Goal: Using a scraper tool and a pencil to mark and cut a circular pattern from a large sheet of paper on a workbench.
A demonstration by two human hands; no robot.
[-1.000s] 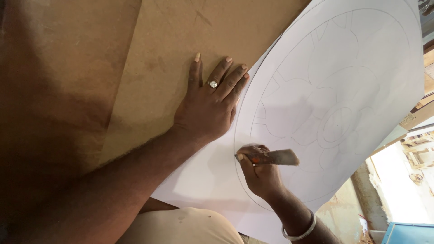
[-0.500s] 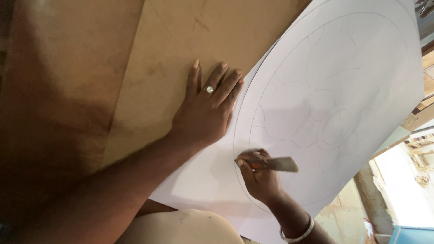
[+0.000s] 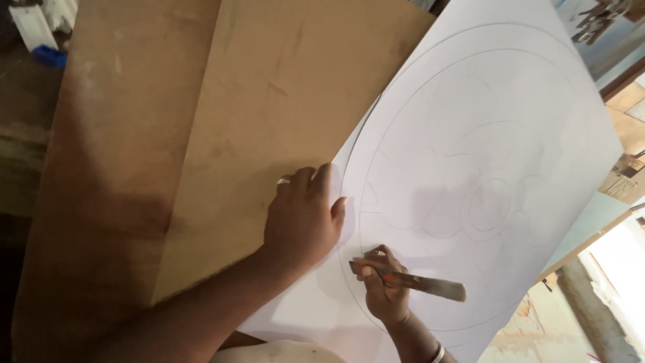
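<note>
A large white paper sheet with faint pencilled circles and a flower pattern lies on a brown board. My left hand, a ring on one finger, rests on the sheet's left edge with its fingers curled at that edge. Just to its right, my right hand grips a long flat wooden-handled tool. The tool lies across the paper near the outer circle's lower left arc. A bangle shows at my right wrist.
A darker wooden board lies under the left side. Beyond the paper's right edge are a table edge, wood pieces and a bright floor area. White and blue objects sit at the top left corner.
My left hand's fingers, spread flat before, have curled in at the paper's edge. The camera has shifted so the sheet sits lower. My right hand keeps the tool at the circle line.
</note>
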